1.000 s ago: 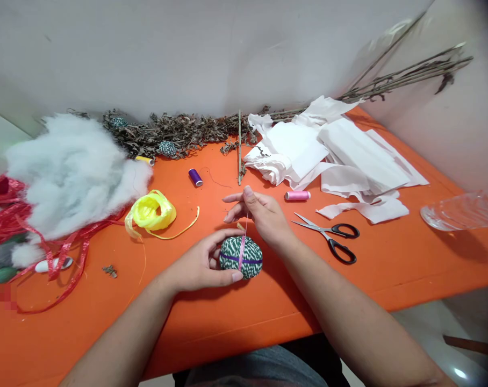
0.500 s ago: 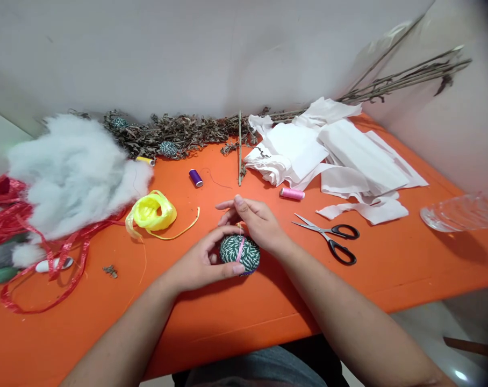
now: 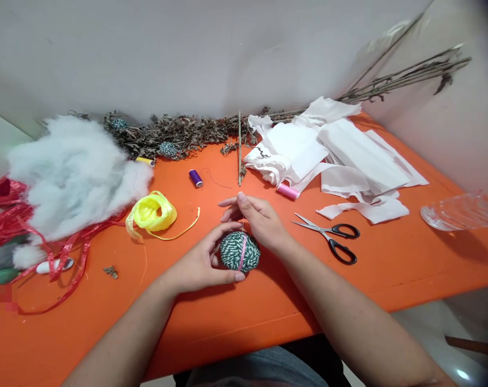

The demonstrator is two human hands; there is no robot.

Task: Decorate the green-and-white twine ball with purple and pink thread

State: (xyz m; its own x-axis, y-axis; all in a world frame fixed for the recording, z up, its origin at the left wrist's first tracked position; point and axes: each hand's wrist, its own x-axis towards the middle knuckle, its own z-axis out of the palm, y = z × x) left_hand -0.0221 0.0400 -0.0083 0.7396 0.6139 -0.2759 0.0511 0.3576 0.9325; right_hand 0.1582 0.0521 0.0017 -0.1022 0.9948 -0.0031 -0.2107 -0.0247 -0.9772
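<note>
A ball of dark green and white yarn (image 3: 231,251) is held just above or on the table, a pink band of thread (image 3: 243,251) running over its middle. My left hand (image 3: 203,258) curves round the ball's left side, thumb at its lower edge and fingers behind it. Over the ball's upper right, my right hand (image 3: 260,217) has its thumb against the index finger, pinching a thin thread that rises from the ball. Beyond my hands lies a pink thread spool (image 3: 288,191); a loose end between it and the ball cannot be made out.
Black-handled scissors (image 3: 327,232) lie to the right, with white cloth (image 3: 292,148) and a clear bottle (image 3: 461,212) beyond. On the left are yellow ribbon (image 3: 153,210), red ribbon (image 3: 72,282) and white stuffing (image 3: 74,172). A purple spool (image 3: 195,178) and dried stems (image 3: 195,129) lie behind.
The ball has turned slightly in my left hand, its pink band shifting a little right. The pink spool has rolled slightly left and swung its angle. My right hand moved slightly.
</note>
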